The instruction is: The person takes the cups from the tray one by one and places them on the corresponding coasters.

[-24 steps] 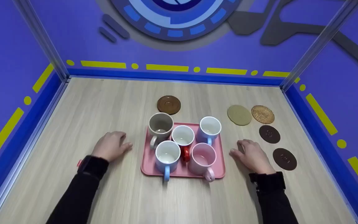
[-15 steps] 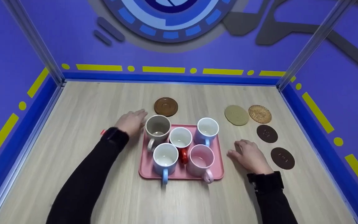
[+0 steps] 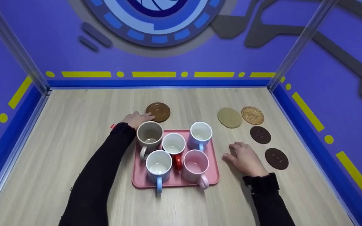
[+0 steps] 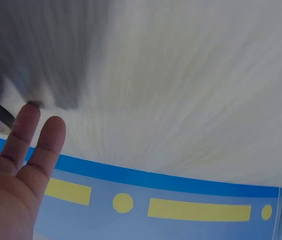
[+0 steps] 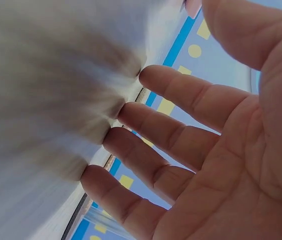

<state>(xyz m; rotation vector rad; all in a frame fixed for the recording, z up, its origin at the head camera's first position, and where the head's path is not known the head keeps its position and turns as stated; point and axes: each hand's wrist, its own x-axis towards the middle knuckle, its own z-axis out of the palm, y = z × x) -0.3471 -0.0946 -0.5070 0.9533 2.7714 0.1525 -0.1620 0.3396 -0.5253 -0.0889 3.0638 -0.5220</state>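
My left hand (image 3: 136,120) reaches past the grey mug (image 3: 150,135), its fingertips over the left edge of a brown round coaster (image 3: 159,110). In the left wrist view two fingers of the left hand (image 4: 18,165) look fairly straight, with a dark rim beside them; the thumb is out of sight. My right hand (image 3: 245,159) rests on the table right of the pink tray (image 3: 177,180), holding nothing. The right wrist view shows the right hand (image 5: 195,145) with extended fingers touching the table. On the tray stand several mugs, among them a pink one (image 3: 196,164).
Several more flat round coasters lie at the right: a greenish one (image 3: 229,117), a woven tan one (image 3: 252,115) and dark brown ones (image 3: 276,158). Blue-purple walls (image 3: 143,59) enclose the wooden table at the back and sides.
My left hand has moved forward and right, from the table left of the tray to the brown coaster. The right hand stays in place; the head view has shifted slightly.
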